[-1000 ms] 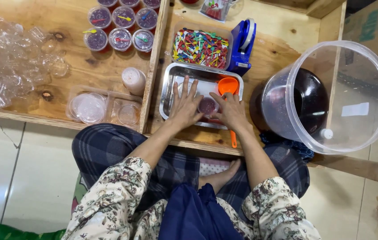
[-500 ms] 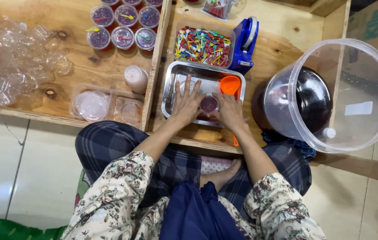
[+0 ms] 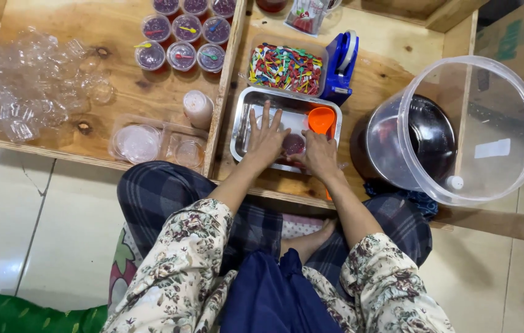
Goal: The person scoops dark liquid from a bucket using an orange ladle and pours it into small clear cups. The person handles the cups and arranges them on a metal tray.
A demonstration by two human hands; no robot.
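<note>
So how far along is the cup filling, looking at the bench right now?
Done: six filled purple cups with small spoons stand in two rows at the back. In hand: the left hand and right hand sit around one dark-filled cup in the metal tray, beside an orange scoop. Left: a heap of empty clear cups, and dark filling in the bowl.

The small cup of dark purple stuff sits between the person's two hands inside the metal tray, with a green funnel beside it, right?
Nearly. The head view shows the small cup between the left hand and right hand inside the metal tray, but the funnel is orange, not green.
</note>
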